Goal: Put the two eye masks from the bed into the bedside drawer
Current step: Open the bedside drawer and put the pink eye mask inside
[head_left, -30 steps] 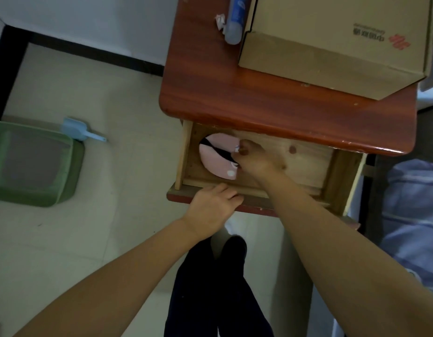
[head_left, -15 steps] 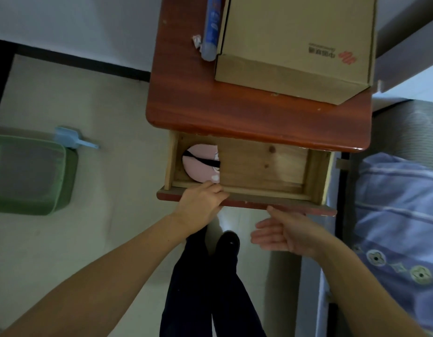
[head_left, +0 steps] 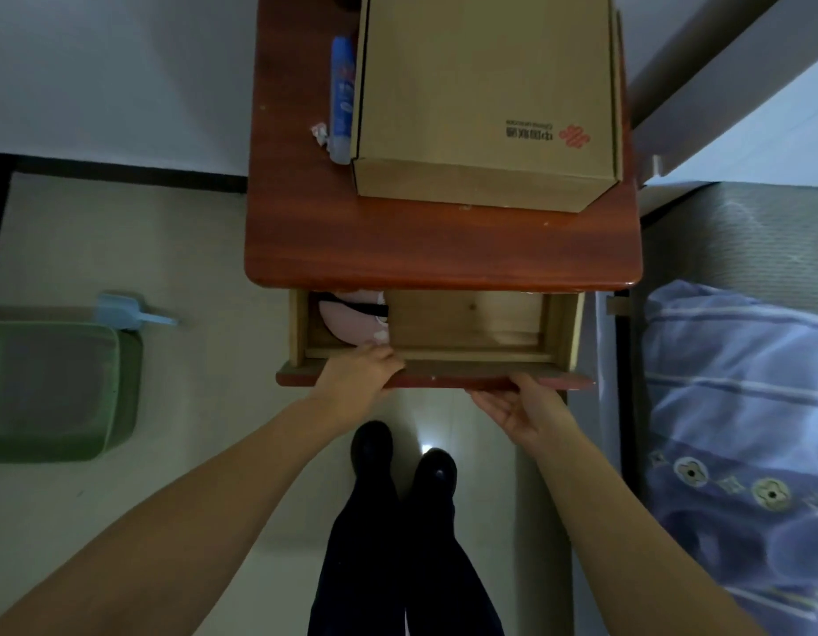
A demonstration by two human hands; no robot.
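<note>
Head view looks steeply down; drawer (head_left: pixel 466 332) near.

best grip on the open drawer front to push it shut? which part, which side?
Take the drawer front by its long red front panel, from the side facing the person, one hand toward each end. The panel is wide and flat, so spread contact should keep it square. The left hand and right hand already sit there; keep fingers off the inner rim near the pink eye mask.

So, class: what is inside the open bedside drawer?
A pink eye mask with a black strap lies at the left end of the drawer. The tabletop hides the back; a second mask isn't visible.
</note>
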